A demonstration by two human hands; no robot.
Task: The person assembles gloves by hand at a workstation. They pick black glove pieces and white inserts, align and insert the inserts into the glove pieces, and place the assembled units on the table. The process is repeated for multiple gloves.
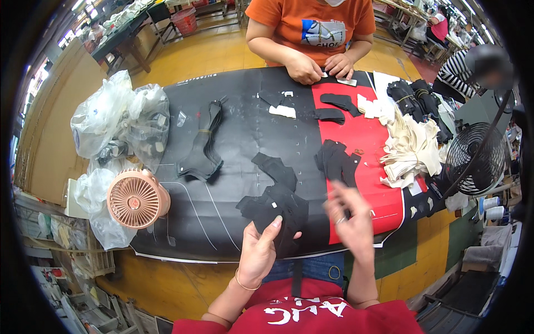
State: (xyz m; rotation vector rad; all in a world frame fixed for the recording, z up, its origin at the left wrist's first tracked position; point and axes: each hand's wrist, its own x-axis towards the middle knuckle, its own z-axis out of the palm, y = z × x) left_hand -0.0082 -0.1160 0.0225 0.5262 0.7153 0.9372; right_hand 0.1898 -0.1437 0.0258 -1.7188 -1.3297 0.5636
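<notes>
Currently, left hand (259, 250) clamps black, flat-cut fabric pieces (282, 196) between thumb and fingers — pieces at its 12-to-1 o'clock. Right hand (355, 222) blurred at left hand's 2 o'clock — cannot tell its grip. Round pink plastic fan (133, 199) at left hand's 10 o'clock.

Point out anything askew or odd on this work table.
The cream cloth heap at right looks messy: its pieces overlap every which way, while the black bundle left of centre is banded. Nothing looks spilled.
</notes>
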